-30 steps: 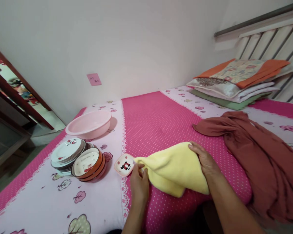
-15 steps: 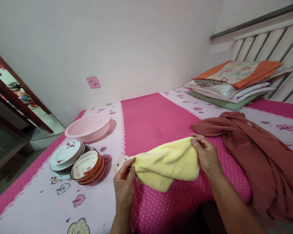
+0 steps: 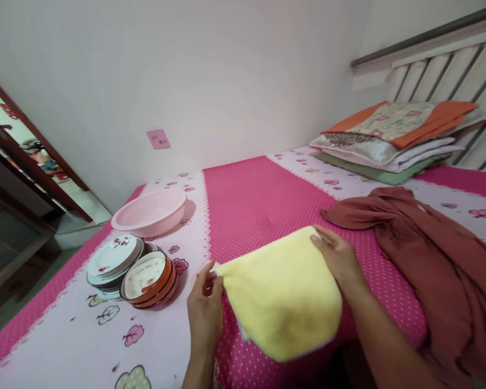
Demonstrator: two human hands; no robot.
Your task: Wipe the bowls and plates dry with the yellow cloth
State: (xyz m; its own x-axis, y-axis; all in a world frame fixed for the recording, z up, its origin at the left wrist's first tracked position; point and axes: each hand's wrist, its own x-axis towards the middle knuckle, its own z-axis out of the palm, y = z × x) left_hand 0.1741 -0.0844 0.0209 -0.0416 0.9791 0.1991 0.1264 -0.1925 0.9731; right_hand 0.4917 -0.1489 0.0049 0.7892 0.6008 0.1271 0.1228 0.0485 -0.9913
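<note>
A soft yellow square cloth [image 3: 281, 294] is held just above the bed, stretched between both hands. One corner is pinched by the left hand [image 3: 204, 308], thumb & fingertips closed tight on the fabric. The opposite top corner is gripped by the right hand [image 3: 340, 259], its fingers folded over the edge and likewise closed on it. Since the two grips are set well apart, the top edge is drawn fairly straight and the rest hangs below and toward the person as a smooth sheet (no folds can be seen on the side facing the camera). The bottom hem sags lowest midway between the grips.

Under the cloth a pink dotted bed sheet [image 3: 259, 205] is spread.

- Just left of the left-hand grip: a stack of orange-brown ceramic bowls [image 3: 148, 275], touching a stack of white floral plates [image 3: 111, 259].
- Further out from that grip, toward the wall: a round pale-pink plastic basin [image 3: 149, 210], standing upright, apart from the crockery.
- Right of the right-hand grip: a crumpled rust-brown garment [image 3: 429, 254], near the wrist; contact can't be told.
- Well beyond it, by the headboard: a pile of folded bedding & pillows [image 3: 389, 140].
</note>
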